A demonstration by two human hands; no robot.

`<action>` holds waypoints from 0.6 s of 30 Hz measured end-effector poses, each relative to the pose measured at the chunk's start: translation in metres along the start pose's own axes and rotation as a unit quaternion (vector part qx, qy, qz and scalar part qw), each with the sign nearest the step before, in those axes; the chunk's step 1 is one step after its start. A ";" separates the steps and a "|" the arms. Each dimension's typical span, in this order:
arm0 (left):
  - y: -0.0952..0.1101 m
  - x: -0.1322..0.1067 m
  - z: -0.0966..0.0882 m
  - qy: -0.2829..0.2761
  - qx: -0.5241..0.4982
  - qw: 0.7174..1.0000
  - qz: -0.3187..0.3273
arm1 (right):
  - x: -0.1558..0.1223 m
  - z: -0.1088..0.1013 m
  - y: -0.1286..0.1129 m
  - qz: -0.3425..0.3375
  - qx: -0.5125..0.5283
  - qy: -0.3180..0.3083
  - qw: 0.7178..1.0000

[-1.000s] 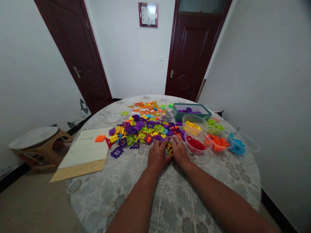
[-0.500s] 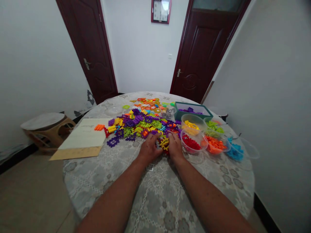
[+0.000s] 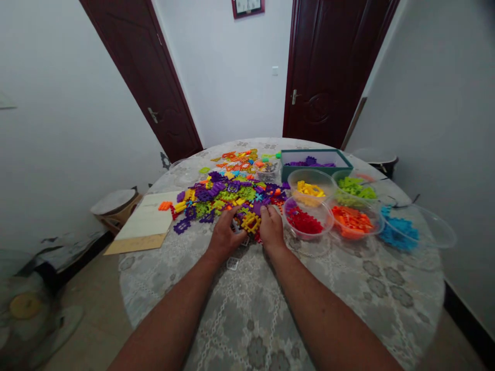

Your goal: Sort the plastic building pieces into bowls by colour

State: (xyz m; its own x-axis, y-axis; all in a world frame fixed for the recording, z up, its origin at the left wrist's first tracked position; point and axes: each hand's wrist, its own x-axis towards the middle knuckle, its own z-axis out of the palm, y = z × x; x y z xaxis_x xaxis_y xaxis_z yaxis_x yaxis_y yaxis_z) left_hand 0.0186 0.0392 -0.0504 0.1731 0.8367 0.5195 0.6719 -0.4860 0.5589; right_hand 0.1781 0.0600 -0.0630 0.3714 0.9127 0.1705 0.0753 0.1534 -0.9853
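A heap of interlocking plastic building pieces (image 3: 228, 195) in purple, green, yellow and other colours lies on the table. At its near edge, my left hand (image 3: 224, 236) curves with thumb and fingers apart beside a pale clear piece (image 3: 235, 225). My right hand (image 3: 272, 228) has its fingers drawn together against a purple building piece (image 3: 257, 207); its fingertips are partly hidden. Between my two hands sits a yellow lattice-shaped piece (image 3: 250, 222), with some red pieces below it. A clear square piece (image 3: 232, 264) lies on the cloth near my left wrist.
Clear bowls hold yellow pieces (image 3: 309, 189), red pieces (image 3: 304, 221), orange pieces (image 3: 351, 221) and green pieces (image 3: 355, 188). Blue pieces (image 3: 400, 231) lie at the right. Behind stands a green-edged box (image 3: 317, 170) with purple pieces. Paper (image 3: 143, 219) lies at the left.
The camera has tilted down and shifted. My hands have drawn slightly left, away from the red pieces' bowl. The purple piece by my right fingers now shows more clearly.
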 end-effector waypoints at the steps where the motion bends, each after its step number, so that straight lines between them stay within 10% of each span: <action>1: 0.000 0.000 0.000 0.003 0.004 1.000 0.003 | -0.001 0.000 -0.002 0.000 -0.001 -0.002 1.000; 18: -0.002 0.006 0.002 0.038 -0.019 0.998 -0.038 | -0.006 -0.006 -0.014 -0.039 0.016 -0.060 0.997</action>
State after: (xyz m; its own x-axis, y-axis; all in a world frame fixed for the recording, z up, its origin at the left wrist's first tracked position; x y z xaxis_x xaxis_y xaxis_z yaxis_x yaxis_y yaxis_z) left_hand 0.0197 0.0464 -0.0499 0.0669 0.8507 0.5214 0.6525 -0.4326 0.6221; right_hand 0.1807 0.0497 -0.0499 0.2528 0.9356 0.2465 0.0703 0.2363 -0.9691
